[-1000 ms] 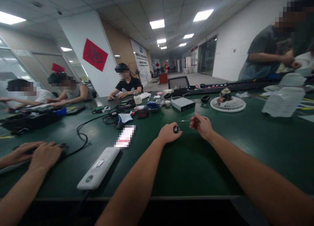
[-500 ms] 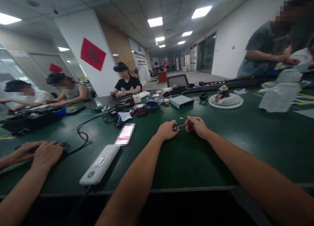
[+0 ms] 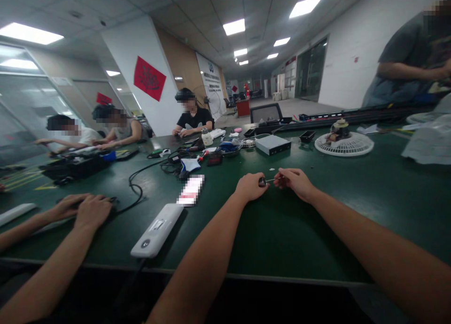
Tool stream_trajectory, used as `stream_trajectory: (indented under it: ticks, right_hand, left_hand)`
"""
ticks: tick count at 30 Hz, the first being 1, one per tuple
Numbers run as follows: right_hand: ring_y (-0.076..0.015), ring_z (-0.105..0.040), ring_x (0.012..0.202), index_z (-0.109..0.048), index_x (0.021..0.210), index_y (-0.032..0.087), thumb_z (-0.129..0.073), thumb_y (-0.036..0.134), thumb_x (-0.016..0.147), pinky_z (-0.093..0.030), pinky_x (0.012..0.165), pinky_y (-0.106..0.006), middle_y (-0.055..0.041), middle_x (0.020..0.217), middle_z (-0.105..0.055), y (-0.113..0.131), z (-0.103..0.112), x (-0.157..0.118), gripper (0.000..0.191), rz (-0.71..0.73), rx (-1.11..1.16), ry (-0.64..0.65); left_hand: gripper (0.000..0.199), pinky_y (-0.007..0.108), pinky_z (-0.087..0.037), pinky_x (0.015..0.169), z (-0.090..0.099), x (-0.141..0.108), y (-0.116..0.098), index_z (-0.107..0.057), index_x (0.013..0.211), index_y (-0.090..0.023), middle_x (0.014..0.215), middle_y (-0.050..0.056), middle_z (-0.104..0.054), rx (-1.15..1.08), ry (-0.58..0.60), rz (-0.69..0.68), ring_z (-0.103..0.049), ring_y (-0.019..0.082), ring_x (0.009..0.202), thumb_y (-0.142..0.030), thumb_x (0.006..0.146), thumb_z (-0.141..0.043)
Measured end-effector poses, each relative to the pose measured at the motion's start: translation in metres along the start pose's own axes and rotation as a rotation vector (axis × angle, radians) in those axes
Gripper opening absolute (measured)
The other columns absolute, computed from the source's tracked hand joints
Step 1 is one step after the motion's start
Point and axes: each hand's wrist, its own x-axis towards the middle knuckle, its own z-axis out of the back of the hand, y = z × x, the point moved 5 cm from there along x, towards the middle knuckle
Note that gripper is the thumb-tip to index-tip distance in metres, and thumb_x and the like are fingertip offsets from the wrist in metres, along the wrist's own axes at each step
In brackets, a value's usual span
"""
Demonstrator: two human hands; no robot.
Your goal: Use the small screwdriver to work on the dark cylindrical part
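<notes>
Two hands work close together over the green bench point(image 3: 282, 235). The small dark piece point(image 3: 262, 181) is too tiny to identify from here and sits partly hidden against the left hand point(image 3: 251, 186), whose curled fingers point(image 3: 257, 179) pinch it. A thin metal pin point(image 3: 272, 179) runs roughly level from that piece, sideways toward the right hand point(image 3: 295, 182), where closed fingers point(image 3: 281, 176) seem to hold its far end. Well left, a flat white device point(image 3: 157, 230) lies on the bench, and another person's hands point(image 3: 92, 210) rest on a dark object point(image 3: 112, 200).
</notes>
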Motion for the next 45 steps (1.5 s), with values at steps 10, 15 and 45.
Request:
stream_trajectory:
  ticks: [10,15,45]
  right_hand:
    - [-0.0187,-0.068,0.066,-0.074,0.075,0.013,-0.074,0.060,0.076,-0.050,0.057,-0.029,-0.0106,0.074,-0.074,0.006,-0.008,-0.005,0.047,0.020,-0.175,0.002]
    - [-0.0197,-0.070,0.072,-0.073,0.081,0.015,-0.071,0.057,0.080,-0.052,0.062,-0.030,-0.0099,0.080,-0.075,0.013,-0.013,-0.009,0.042,0.096,-0.181,0.042]
    - [-0.0178,-0.064,0.057,-0.066,0.095,0.020,-0.050,0.060,0.093,-0.046,0.054,-0.029,-0.0043,0.069,-0.070,0.035,-0.002,-0.014,0.043,0.309,-0.447,-0.098]
  left_hand:
    - [0.023,0.032,-0.052,0.070,0.002,-0.002,0.006,-0.067,0.102,-0.028,0.093,0.004,-0.073,0.056,-0.073,0.086,-0.069,0.024,0.083,-0.040,0.083,-0.062]
    - [0.022,0.032,-0.052,0.073,0.003,-0.001,0.005,-0.069,0.102,-0.028,0.093,0.005,-0.074,0.086,-0.037,0.067,-0.069,0.024,0.085,-0.036,0.084,-0.060]
    - [0.036,0.033,-0.053,0.077,0.002,0.001,0.009,-0.068,0.105,-0.026,0.102,0.008,-0.073,0.084,0.000,0.156,-0.069,0.024,0.090,-0.056,0.086,-0.061]
